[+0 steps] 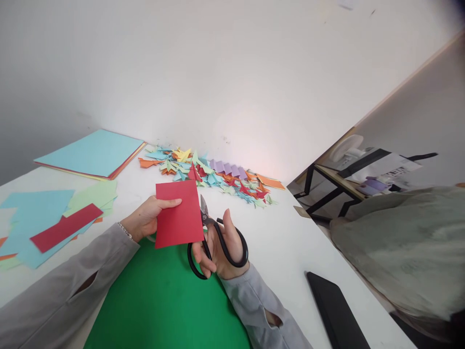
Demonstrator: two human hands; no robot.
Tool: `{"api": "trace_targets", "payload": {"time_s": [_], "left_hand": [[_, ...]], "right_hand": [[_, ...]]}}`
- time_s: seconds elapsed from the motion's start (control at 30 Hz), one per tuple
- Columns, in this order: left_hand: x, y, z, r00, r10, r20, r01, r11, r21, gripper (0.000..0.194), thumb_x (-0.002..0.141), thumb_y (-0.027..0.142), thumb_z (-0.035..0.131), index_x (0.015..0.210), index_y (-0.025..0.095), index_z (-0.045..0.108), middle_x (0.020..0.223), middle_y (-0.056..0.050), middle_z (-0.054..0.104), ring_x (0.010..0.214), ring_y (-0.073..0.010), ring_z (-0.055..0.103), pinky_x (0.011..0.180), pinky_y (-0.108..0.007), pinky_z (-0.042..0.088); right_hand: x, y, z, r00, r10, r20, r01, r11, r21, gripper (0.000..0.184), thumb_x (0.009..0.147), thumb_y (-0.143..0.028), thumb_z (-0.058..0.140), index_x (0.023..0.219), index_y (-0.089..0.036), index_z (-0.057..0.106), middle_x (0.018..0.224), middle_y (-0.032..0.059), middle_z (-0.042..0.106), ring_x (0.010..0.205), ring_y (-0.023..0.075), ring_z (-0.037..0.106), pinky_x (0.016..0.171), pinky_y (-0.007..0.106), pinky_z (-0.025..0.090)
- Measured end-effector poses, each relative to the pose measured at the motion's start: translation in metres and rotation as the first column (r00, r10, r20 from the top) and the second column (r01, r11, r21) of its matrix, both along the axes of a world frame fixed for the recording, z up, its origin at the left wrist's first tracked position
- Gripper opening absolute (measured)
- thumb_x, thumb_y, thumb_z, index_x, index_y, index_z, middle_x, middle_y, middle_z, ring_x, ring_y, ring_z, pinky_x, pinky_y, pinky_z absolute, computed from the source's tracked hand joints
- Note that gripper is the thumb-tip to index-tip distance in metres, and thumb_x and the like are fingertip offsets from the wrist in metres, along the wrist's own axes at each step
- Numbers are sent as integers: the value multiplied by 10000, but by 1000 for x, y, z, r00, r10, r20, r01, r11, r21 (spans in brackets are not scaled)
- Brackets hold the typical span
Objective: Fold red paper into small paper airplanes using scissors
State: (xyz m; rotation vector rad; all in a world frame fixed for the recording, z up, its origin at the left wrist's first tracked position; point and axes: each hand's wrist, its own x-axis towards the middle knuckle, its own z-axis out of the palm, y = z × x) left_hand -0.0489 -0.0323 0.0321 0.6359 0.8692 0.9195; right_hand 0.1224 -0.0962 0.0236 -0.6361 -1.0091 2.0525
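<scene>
White wall (232,87) rises along the far side of the white table (276,261) in the head view, my only one. At the middle of the near part, my left hand (147,218) pinches a red sheet (178,220) by its left edge, thumb flat on top and the fingers hidden behind. My right hand (220,254) is wrapped through the black handles of the scissors (206,219), thumb up, handles spread. The blades point to the far side at the sheet's right edge; I cannot tell whether they touch it. A green surface (167,295) lies below both hands.

On the far left sits a stack of large coloured paper (92,152), light blue uppermost. Nearer on the left, loose paper pieces (47,203) overlap, with a dark red strip (67,227) across them. Folded paper shapes (203,169) of many colours run along the wall beyond the sheet. At the near right lies a flat black object (336,310); farther right, a pale green cover (399,247) spreads beside the table.
</scene>
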Motion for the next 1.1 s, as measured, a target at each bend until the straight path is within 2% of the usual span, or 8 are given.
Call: {"api": "trace_targets", "payload": {"time_s": [0.27, 0.43, 0.6, 0.77, 1.0, 1.1], "left_hand": [[1, 1, -2, 999, 35, 0, -35, 999, 7, 308, 642, 128, 746, 935, 103, 655, 907, -130, 711, 709, -236, 685, 653, -354, 573], [2, 2, -4, 999, 48, -7, -48, 999, -16, 340, 621, 134, 762, 941, 110, 648, 933, -133, 706, 756, -247, 686, 659, -346, 569], [1, 0, -1, 1000, -12, 27, 13, 999, -39, 307, 671, 148, 720, 966, 113, 645, 951, -135, 705, 757, -241, 685, 668, -342, 566], [-5, 1, 4, 991, -104, 79, 113, 987, -114, 289, 727, 226, 662, 981, 89, 645, 947, -165, 703, 773, -267, 685, 683, -359, 559], [-9, 5, 2, 988, -84, 132, 100, 987, -122, 287, 717, 251, 670, 966, 108, 668, 881, -145, 718, 744, -267, 684, 681, -373, 558], [-8, 5, 2, 990, -88, 108, 103, 984, -145, 259, 727, 251, 665, 940, 102, 670, 880, -149, 716, 730, -259, 682, 669, -362, 560]], "right_hand": [[-1, 3, -4, 996, -84, 4, 84, 996, 16, 888, 757, -691, -180, 1372, -230, 265, 514, -14, 622, 240, 115, 403, 303, 240, 398], [-2, 2, -5, 992, -112, 53, 111, 993, 25, 839, 783, -708, -104, 1389, -242, 241, 550, -1, 644, 254, 107, 414, 310, 224, 384], [1, 2, 0, 996, -80, 40, 79, 996, 37, 778, 800, -653, -161, 1409, -280, 148, 592, 4, 665, 250, 109, 415, 305, 230, 391], [4, -1, 6, 996, -54, 69, 50, 997, 55, 833, 772, -640, -224, 1414, -249, 136, 540, -9, 635, 233, 89, 350, 302, 216, 379], [6, -2, 5, 999, 13, 51, -16, 999, 45, 853, 771, -645, -216, 1370, -249, 244, 532, -19, 618, 246, 92, 347, 320, 218, 365], [6, -1, 5, 999, 20, 28, -21, 998, 56, 833, 773, -627, -232, 1384, -253, 193, 545, -19, 624, 240, 98, 354, 312, 226, 374]]}}
